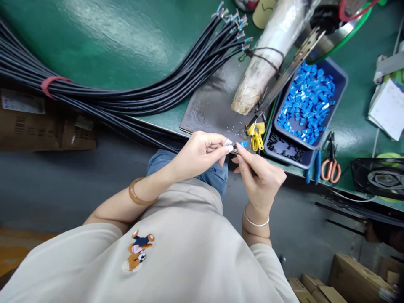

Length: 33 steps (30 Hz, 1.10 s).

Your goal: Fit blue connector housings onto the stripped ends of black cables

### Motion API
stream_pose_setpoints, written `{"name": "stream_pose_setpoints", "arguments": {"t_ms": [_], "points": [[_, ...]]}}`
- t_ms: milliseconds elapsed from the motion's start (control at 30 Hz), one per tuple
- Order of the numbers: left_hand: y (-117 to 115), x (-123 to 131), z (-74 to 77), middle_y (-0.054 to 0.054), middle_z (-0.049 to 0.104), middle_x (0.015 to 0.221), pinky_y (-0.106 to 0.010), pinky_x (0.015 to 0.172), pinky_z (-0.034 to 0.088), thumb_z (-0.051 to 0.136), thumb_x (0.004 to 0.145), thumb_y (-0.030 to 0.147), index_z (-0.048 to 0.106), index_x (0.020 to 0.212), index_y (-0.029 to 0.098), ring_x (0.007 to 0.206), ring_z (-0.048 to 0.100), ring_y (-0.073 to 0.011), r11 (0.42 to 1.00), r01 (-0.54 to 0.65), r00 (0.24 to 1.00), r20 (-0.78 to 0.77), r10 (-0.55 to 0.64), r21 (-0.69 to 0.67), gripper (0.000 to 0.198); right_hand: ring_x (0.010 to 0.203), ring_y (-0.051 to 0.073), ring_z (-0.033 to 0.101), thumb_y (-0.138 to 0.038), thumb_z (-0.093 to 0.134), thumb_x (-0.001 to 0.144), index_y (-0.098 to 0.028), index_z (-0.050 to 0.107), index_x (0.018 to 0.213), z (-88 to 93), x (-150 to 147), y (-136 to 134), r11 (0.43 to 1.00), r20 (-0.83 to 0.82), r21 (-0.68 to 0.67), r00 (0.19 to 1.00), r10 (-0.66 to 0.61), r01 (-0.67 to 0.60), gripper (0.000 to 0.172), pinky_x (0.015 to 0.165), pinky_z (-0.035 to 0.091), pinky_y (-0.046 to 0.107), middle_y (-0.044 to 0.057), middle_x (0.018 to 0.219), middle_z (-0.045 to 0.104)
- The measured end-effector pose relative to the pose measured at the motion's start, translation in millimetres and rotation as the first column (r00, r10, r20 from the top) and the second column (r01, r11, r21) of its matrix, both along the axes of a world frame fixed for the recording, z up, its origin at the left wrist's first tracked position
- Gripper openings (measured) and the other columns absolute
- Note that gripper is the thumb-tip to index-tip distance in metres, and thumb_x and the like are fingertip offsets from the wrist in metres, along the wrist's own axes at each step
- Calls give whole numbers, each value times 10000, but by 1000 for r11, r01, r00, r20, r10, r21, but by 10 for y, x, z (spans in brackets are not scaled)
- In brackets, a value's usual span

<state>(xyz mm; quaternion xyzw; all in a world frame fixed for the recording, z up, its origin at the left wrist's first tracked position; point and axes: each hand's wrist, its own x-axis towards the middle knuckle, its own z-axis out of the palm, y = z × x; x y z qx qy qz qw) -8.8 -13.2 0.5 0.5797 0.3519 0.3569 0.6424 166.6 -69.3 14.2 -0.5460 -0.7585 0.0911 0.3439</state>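
Observation:
My left hand (pixel 199 153) is closed in a pinch near the bench edge, its fingertips on a thin wire end and a small blue connector (pixel 243 144). My right hand (pixel 259 174) meets it from the right, fingers pinched on the same small piece. A thick bundle of black cables (pixel 132 94) with metal-tipped ends lies across the green bench (pixel 104 33), tied by a red band (pixel 50 82). A blue tray (pixel 307 105) filled with several blue connectors stands just right of my hands.
A dark mat (pixel 214 105) lies under a wrapped white lever (pixel 268 59) of a bench press. Yellow clips (pixel 257 136), orange-handled scissors (pixel 330 162) and blue-handled pliers (pixel 317 164) sit near the tray. Cardboard boxes (pixel 356 282) stand on the floor.

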Motion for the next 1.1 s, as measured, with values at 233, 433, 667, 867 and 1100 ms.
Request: {"name": "stream_pose_setpoints", "arguments": {"t_ms": [233, 433, 667, 867, 1100], "points": [[2, 29, -18, -18, 633, 585, -190, 526, 435, 585, 884, 284, 641, 718, 119, 516, 542, -78, 999, -10, 998, -64, 13, 44, 241, 622, 72, 674, -146, 576, 903, -288, 657, 1203, 1, 55, 29, 1000, -77, -15, 997, 6, -7, 341, 590, 536, 210, -25, 857, 753], [-12, 58, -55, 9, 601, 556, -194, 494, 361, 598, 864, 240, 659, 714, 123, 488, 472, -64, 982, -16, 987, -154, 45, 186, 200, 618, 68, 662, -172, 579, 911, -257, 677, 1162, -15, 82, 61, 998, 39, -36, 998, 55, -53, 282, 602, 519, 200, -20, 812, 746], [2, 47, -49, -12, 627, 569, -210, 494, 373, 578, 890, 284, 649, 689, 128, 483, 499, -75, 992, -20, 990, -135, 37, 121, 264, 625, 71, 681, -143, 599, 894, -270, 666, 1179, -24, 93, 46, 999, 55, 40, 998, 9, -11, 320, 584, 519, 192, -24, 833, 756], [21, 40, -46, -26, 645, 599, -205, 523, 431, 567, 897, 283, 637, 693, 128, 521, 556, -87, 999, -27, 996, -83, 30, 44, 266, 629, 71, 675, -138, 617, 884, -253, 683, 1134, -7, 98, 24, 1000, 77, -4, 997, 0, 0, 282, 595, 510, 189, -26, 793, 742], [34, 24, -3, -19, 626, 575, -183, 515, 419, 590, 880, 265, 633, 704, 112, 511, 528, -69, 1000, 11, 999, -33, -11, 8, 237, 724, 80, 639, -101, 708, 805, -258, 707, 994, 4, 44, 93, 977, 35, 197, 995, -93, 84, 246, 652, 513, 201, -17, 833, 679]]}}
